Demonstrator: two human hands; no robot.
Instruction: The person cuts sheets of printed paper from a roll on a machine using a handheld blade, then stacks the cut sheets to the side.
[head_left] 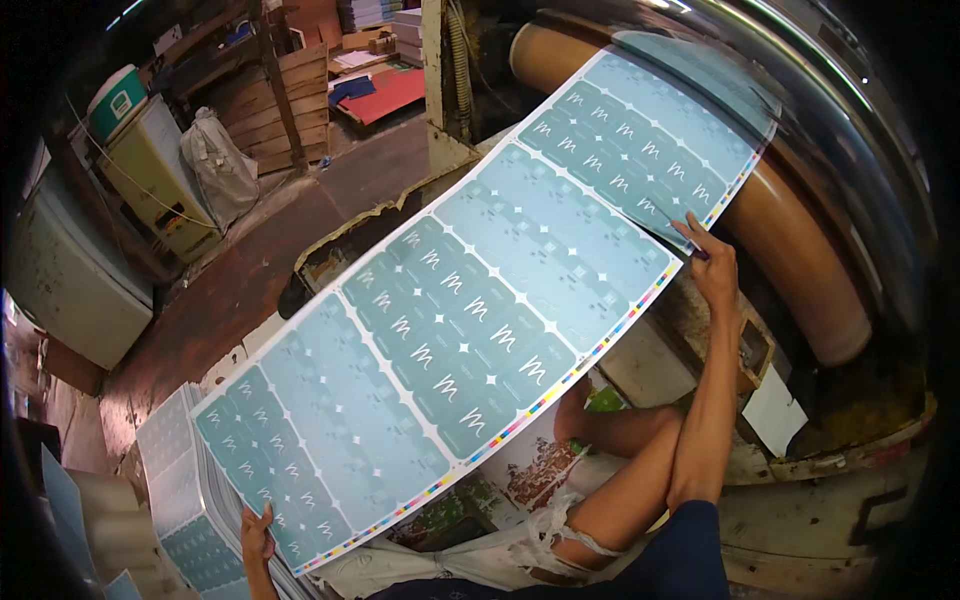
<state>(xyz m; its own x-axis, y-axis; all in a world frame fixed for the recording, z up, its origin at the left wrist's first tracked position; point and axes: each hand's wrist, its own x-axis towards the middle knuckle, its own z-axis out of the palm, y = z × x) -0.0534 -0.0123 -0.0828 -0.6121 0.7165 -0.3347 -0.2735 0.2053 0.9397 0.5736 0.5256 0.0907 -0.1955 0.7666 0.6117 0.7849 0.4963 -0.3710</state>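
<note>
Nearest the camera, at the lower edge, is a dark blue sleeve [690, 550], plain cloth, with a bare forearm extending from it. Beyond it the printed sheet [455, 300] runs diagonally from lower left to upper right, across the person's lap.

Left hand [257, 533]: at the sheet's lower-left end, thumb on the printed face, fingers curled beneath the edge; clamped on the sheet. Right hand [712, 268]: at the right margin of the upper part, fingers closed about a slim dark tool [699, 254], fingertips at the sheet's edge. The tool is mostly covered by the hand, so its kind cannot be told.

The sheet is thin, smooth and flexible, with teal and pale blue panels, white cursive marks and a coloured strip along its right margin. A narrow gap parts it near the right hand. Its far end lies over a smooth brown roller [810, 270], rounded and dull-surfaced. By the left hand stands a stack of similar sheets [170, 470], its layered edges curving.
</note>
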